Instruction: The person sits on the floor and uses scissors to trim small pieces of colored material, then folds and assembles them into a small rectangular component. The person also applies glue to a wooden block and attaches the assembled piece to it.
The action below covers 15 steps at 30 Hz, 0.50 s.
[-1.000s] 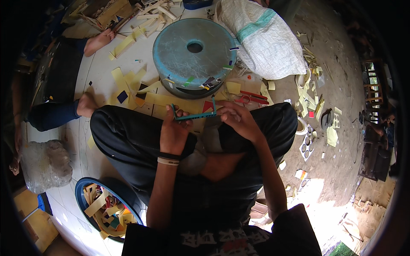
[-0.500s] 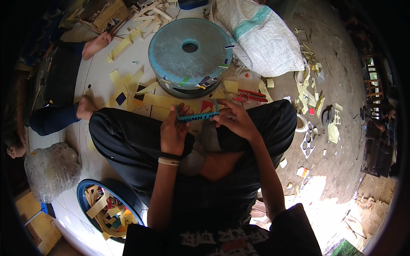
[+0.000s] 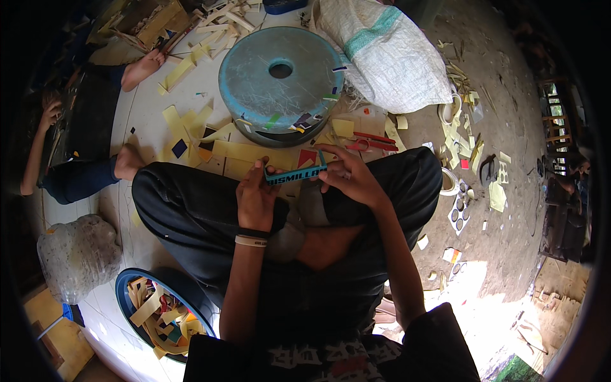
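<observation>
Above my crossed legs, a teal strip [image 3: 294, 176] with dark lettering is held between both hands, its ends bent up at the corners. My left hand [image 3: 254, 197] grips its left end, with the thumb and fingers closed there. At the other end, my right hand [image 3: 350, 178] pinches the strip between thumb and fingers. Just beyond it stands a round grey-blue drum-like block [image 3: 283, 95] with a hole in its top and coloured scraps stuck to its near edge. Red-handled scissors [image 3: 375, 142] lie right of the block's near side.
A white woven sack [image 3: 401, 63] leans behind the block. At lower left stands a blue tub [image 3: 121, 294] of strip offcuts, near a stuffed clear bag [image 3: 79, 254]. Yellow offcuts [image 3: 184, 124] litter the tiles. Another person's arm [image 3: 35, 149] and feet are at left.
The strip has turned so its lettered face shows more fully, and my left hand has shifted slightly. At the left, another person's arm and hand have come into view.
</observation>
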Tool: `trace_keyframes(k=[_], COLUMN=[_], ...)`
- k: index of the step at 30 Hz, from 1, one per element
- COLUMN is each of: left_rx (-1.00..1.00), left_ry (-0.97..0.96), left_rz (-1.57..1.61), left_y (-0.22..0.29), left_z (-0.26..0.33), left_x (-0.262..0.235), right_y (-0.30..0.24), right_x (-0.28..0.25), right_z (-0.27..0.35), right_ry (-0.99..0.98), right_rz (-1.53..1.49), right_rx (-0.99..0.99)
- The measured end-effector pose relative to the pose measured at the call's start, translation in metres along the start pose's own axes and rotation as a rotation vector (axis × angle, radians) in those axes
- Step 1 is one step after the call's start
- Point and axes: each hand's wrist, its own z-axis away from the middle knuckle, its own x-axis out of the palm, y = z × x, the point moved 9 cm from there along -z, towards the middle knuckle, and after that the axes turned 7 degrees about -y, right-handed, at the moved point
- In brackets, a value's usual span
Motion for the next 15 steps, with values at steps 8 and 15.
trace_keyframes(k=[8, 15], left_rx=[-0.047, -0.034], left_ry=[0.052, -0.016], left_rz=[-0.049, 0.038], left_y=[-0.0016, -0.0023], left_z=[0.0004, -0.0027], left_x=[-0.0026, -0.0023], right_y=[0.0006, -0.0023], right_x=[-0.007, -0.0063], right_z=[-0.0024, -0.0026], right_ry=[0.002, -0.012], right_rz=[-0.139, -0.154], right_rx=[-0.06, -0.075])
